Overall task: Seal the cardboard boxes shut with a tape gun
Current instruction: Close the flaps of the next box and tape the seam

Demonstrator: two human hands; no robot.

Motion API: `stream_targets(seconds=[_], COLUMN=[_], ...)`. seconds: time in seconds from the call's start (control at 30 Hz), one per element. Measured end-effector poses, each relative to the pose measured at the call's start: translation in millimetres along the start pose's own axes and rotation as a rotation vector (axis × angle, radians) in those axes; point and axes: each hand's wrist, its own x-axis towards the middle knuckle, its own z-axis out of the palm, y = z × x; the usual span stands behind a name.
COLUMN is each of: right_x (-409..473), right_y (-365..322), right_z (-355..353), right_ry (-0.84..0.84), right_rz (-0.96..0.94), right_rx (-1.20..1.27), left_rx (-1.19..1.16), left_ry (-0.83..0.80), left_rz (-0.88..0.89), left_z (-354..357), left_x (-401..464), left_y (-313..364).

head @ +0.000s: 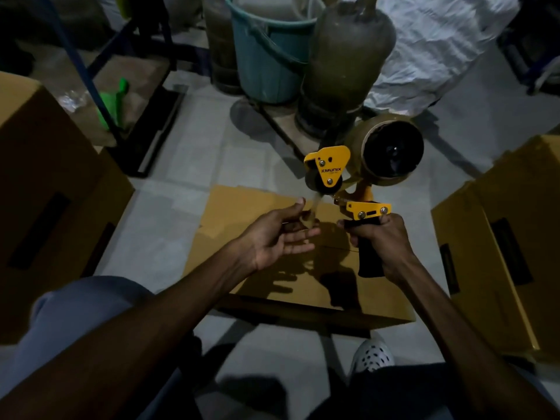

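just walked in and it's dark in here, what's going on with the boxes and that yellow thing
A person is readying a yellow tape gun over a flat brown cardboard box on the floor. The right hand grips the gun's black handle, while the left hand pinches the loose tape end below the roller. No tape shows on the box yet. Two more cardboard boxes stand at either side.

One head-worn wide view — looking forward and down, close over the floor [188, 165] — dim, perhaps slightly blurred.
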Motion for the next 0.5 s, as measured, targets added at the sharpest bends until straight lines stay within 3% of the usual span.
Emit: stream_targets(seconds=[0.13, 0.5], right_x=[4, 4], right_y=[2, 7], right_z=[-6, -20], right_ry=[-0.01, -0.035], right_rz=[-0.012, -0.16], right_rx=[-0.035, -0.145], left_rx=[-0.067, 0.03], left_ry=[0.043, 0.005], left_rz=[0.043, 0.023], left_z=[-9, -26], left_x=[4, 5], left_y=[6, 14])
